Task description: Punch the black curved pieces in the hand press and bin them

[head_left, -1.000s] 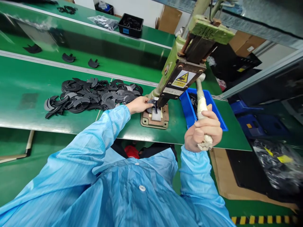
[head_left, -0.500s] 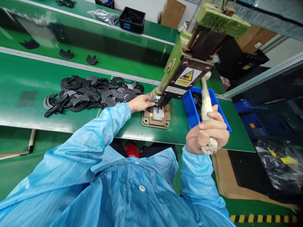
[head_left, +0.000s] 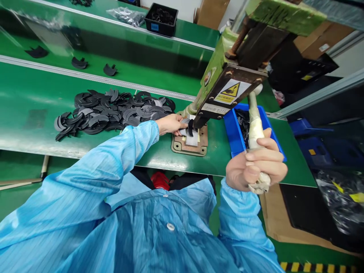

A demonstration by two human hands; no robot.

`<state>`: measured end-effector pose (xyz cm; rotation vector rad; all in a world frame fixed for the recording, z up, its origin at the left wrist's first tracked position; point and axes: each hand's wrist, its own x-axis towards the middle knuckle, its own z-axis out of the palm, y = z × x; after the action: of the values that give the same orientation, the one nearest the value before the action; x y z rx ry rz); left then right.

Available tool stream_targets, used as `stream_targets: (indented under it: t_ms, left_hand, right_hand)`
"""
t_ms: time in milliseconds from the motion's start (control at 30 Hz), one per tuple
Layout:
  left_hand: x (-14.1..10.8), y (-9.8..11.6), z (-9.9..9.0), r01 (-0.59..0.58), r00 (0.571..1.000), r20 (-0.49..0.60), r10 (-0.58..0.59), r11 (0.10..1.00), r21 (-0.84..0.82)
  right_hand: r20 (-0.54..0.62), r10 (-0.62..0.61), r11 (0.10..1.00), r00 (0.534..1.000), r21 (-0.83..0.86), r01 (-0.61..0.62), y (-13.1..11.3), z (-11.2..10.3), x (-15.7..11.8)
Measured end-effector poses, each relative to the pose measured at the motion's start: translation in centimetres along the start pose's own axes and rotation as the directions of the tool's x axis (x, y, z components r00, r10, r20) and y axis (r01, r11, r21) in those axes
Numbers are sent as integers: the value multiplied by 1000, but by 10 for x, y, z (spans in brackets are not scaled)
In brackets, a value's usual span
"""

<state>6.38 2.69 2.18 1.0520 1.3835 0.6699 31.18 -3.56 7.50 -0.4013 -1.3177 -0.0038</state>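
Observation:
My left hand pinches a curved black plastic part over the base plate of a green hand press. The part lies beside the lower end of the press's ram, above a pale metal block; whether it touches the ram I cannot tell. Fingers of my right hand are wrapped round the press's lever, which is bound in whitish tape. A heap of similar curved black parts spreads over the green bench to the left of my left hand.
Behind the lever stands a blue bin holding small black pieces. Past a metal rail, single parts lie on a green strip. Farther back are a black bin and a plastic bag.
My left hand has turned the black part, so its curved edge now shows beside the ram. My right hand stays on the lever. The whole view has shifted slightly.

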Motion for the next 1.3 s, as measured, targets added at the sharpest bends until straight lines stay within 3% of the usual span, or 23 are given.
stream_targets:
  t_ms: [133, 300, 367, 467, 567, 633, 700, 800, 867, 900, 1033, 1100, 1167, 1300]
  left_hand:
    - [3, -4, 6, 11, 1000, -24, -14, 994, -107]
    - [8, -7, 10, 11, 998, -56, -17, 994, -108]
    - [7, -7, 10, -7, 998, -58, 1, 995, -100]
    - [4, -8, 12, -46, 997, -73, 39, 994, -102]
    - [-1, -8, 15, -69, 994, -92, 57, 990, -123]
    - [-8, -7, 13, -77, 994, -94, 62, 984, -158]
    - [-17, -8, 8, -83, 994, -92, 64, 974, -210]
    - [-40, -15, -3, -120, 992, -77, 101, 948, -294]
    - [-59, -25, -9, -167, 985, -28, 167, 924, -345]
    - [-69, -30, -10, -186, 979, 5, 201, 911, -368]
    - [-106, -46, -7, -209, 957, 101, 272, 888, -408]
    - [-119, -49, -1, -211, 952, 128, 278, 899, -384]
    - [-128, -51, 4, -221, 951, 131, 281, 912, -346]
    - [-137, -55, 12, -259, 951, 99, 292, 930, -260]
  right_hand:
    - [-53, 27, 999, 998, 33, -25, -1, 3, -1]
    - [-40, 29, 1000, 999, 9, -28, -6, 7, 4]
    - [-34, 1, 1000, 999, 12, -1, -8, 9, 22]
    - [23, 11, 998, 1000, 58, -12, -12, 18, 70]
    - [188, 150, 980, 971, 103, -171, -13, 28, 119]
    - [257, 203, 969, 945, 84, -231, -8, 30, 132]
    - [232, 173, 983, 957, 16, -181, 0, 25, 121]
    - [140, 156, 982, 978, -127, -139, 7, 8, 69]
    - [246, 275, 957, 929, -162, -240, 1, -2, 23]
    - [334, 330, 942, 883, -179, -284, -5, -5, 2]
    - [642, 466, 877, 609, -244, -414, -38, 0, -55]
    - [694, 500, 850, 519, -278, -447, -48, 5, -65]
    - [701, 521, 836, 487, -305, -456, -52, 7, -68]
    - [713, 504, 852, 488, -316, -417, -52, 2, -69]
